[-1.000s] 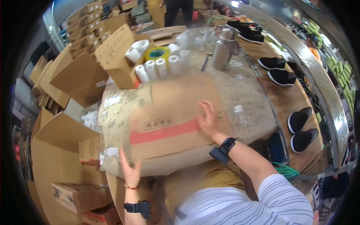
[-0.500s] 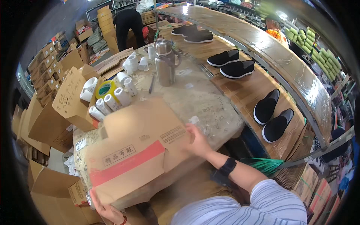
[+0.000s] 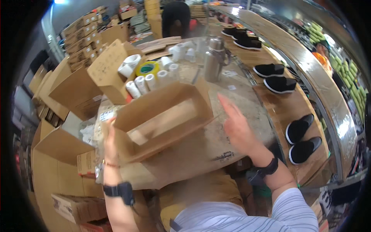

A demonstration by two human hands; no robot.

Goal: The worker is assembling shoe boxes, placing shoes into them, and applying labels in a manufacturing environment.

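A brown cardboard box (image 3: pixel 158 103) stands unfolded on the table in front of me, its top open and its inside showing. At its left end, my left hand (image 3: pixel 111 145) is pressed along the end wall and grips it; part of its fingers is hidden. My right hand (image 3: pixel 239 127) hovers beyond the right end of the box, apart from it, with fingers stretched out and blurred by motion. A steel thermos (image 3: pixel 213 60) stands on the paper-covered table (image 3: pixel 247 112) behind the box.
White label rolls (image 3: pixel 150 80) and a yellow tape roll (image 3: pixel 147 69) sit behind the box. Several black slip-on shoes (image 3: pixel 280 84) lie on a wooden shelf (image 3: pixel 266 98) at right. Open cartons (image 3: pixel 77 89) crowd the left. A person (image 3: pixel 176 19) bends over at the back.
The flat, folded cardboard has become an open box. My left hand has moved up to its left end; my right hand has let go and moved right. The view has shifted left.
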